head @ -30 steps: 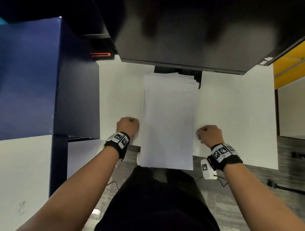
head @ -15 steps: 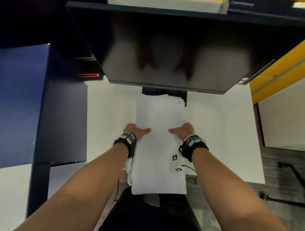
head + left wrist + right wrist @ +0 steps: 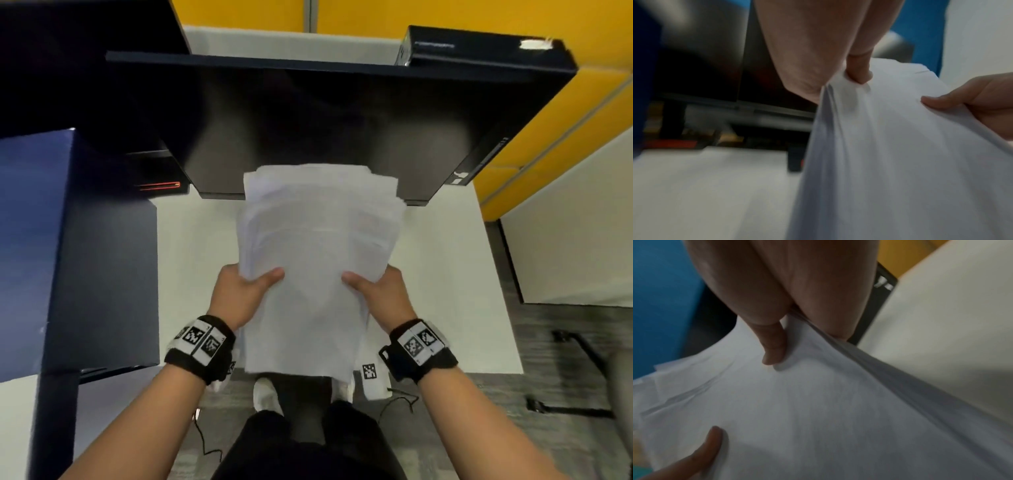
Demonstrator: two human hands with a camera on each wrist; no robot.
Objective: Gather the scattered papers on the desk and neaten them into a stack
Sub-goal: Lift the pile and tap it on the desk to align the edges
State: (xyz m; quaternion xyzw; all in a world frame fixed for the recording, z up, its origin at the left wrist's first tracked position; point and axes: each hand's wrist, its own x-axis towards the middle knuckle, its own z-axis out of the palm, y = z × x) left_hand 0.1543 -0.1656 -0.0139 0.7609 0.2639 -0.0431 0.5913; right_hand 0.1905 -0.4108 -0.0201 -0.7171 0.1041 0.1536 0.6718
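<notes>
The stack of papers [image 3: 318,260] has come up off the bench [image 3: 442,274] since a moment ago, when it lay flat with both hands resting on top of it; now it is held in the air between them, its far end tilted up toward the dark monitor [image 3: 335,130] beyond the hands. The left hand [image 3: 239,294] pinches the left long edge, thumb laid across the top sheet and the other fingers hidden underneath. The right hand [image 3: 380,294] does the same on the right long edge, thumb on top, fingers out of sight below. From the left wrist view the left hand's thumb [image 3: 859,71] presses a dent into the sheets near the edge, and the paper bows between the two grips. From the right wrist view the right hand's thumb [image 3: 774,347] lies flat on the top sheet, and the layered sheet edges show just beside it. The far ends of the sheets are fanned and uneven, not squared. The near end hangs past the bench's front edge, over the person's legs. Left of the left hand stands a dark blue cabinet [image 3: 68,246]; well beyond the right hand runs a yellow partition [image 3: 548,137].
</notes>
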